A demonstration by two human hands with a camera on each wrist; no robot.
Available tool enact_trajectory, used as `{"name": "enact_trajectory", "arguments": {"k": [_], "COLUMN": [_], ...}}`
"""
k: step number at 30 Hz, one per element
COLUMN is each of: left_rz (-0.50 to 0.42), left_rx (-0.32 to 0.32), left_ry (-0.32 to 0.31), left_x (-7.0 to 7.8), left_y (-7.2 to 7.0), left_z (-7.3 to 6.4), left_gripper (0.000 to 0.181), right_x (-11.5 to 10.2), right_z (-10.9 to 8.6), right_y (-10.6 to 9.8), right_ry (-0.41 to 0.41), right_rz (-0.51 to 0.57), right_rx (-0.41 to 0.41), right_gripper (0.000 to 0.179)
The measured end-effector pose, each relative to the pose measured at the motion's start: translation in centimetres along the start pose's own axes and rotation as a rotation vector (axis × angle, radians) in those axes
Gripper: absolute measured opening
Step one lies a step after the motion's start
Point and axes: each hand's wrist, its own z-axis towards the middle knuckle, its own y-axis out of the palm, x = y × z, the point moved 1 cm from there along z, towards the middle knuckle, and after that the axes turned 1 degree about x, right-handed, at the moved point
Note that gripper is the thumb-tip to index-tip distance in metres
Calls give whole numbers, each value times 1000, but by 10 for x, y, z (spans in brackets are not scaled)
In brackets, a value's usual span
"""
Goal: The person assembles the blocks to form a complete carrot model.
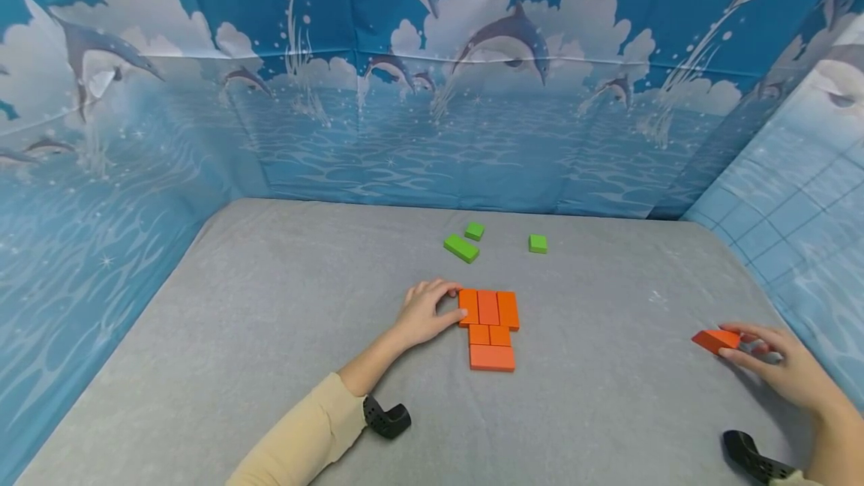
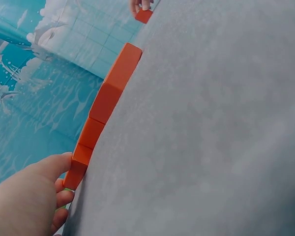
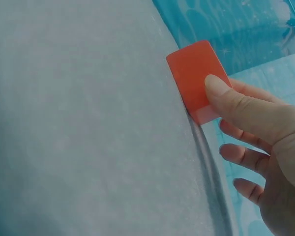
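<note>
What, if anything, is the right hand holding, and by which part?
The right hand pinches an orange block near one edge, thumb on its broad face.

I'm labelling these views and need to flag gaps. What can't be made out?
Right wrist view: part of the held orange block, covered by the right hand's thumb.
Left wrist view: whether the green sliver is one block or several, hidden by the left hand.
Head view: most of the right sleeve, cut off by the bottom edge.
</note>
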Motion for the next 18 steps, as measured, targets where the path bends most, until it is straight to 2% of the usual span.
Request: {"name": "enact_trajectory", "arguments": {"k": [6, 10, 14, 18], "left_rz": [3, 6, 1, -3], "left_rx": [5, 5, 4, 12], "left_ry": [6, 8, 6, 12], "left_x": [1, 1, 0, 0], "left_y": [0, -1, 0, 1], "left_z": [0, 0, 0, -1], "left_gripper": [37, 38, 38, 38], "right_x": [4, -9, -38, -76], "right_z": [0, 4, 12, 21], "right_y": [3, 4, 6, 14], "right_ry": [86, 117, 80, -31], "right_rz": [-65, -91, -76, -14], "right_rx": [3, -15, -16, 38], "right_gripper": [38, 45, 46, 42]}}
